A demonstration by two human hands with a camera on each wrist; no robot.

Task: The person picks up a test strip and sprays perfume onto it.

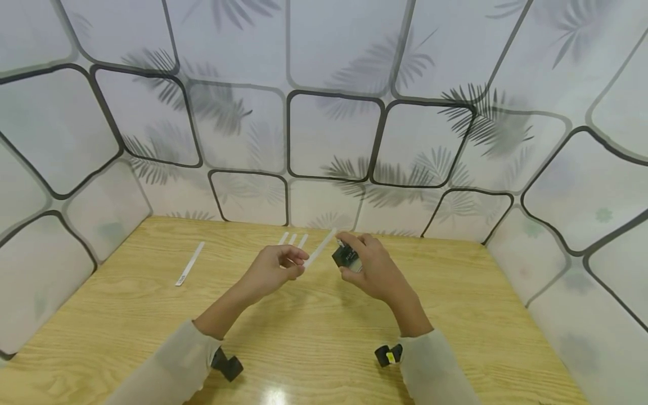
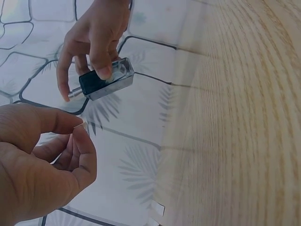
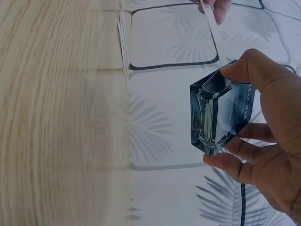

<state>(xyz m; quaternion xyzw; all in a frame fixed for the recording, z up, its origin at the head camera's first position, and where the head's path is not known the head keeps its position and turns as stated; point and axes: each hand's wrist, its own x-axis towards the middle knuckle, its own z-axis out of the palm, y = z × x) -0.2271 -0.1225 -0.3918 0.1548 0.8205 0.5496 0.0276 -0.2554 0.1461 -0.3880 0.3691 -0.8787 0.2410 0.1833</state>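
Note:
My left hand (image 1: 273,271) pinches a thin white paper strip (image 1: 321,247) near its lower end, between thumb and fingertips. The strip slants up and to the right, above the table. In the right hand (image 1: 376,269) is a dark blue-green glass perfume bottle (image 2: 107,81), gripped by its sides and tilted. A fingertip of that hand rests on the silver spray nozzle (image 2: 75,93), which points toward the strip side. Seen from the right wrist, the bottle's thick clear base (image 3: 206,120) faces the camera, and the strip (image 3: 213,33) passes behind the bottle.
Three more white strips (image 1: 292,239) lie side by side near the table's back edge, partly behind the left hand. Another strip (image 1: 190,263) with dark print at one end lies farther left. A patterned white wall (image 1: 329,140) encloses the wooden table (image 1: 304,349) at back and sides.

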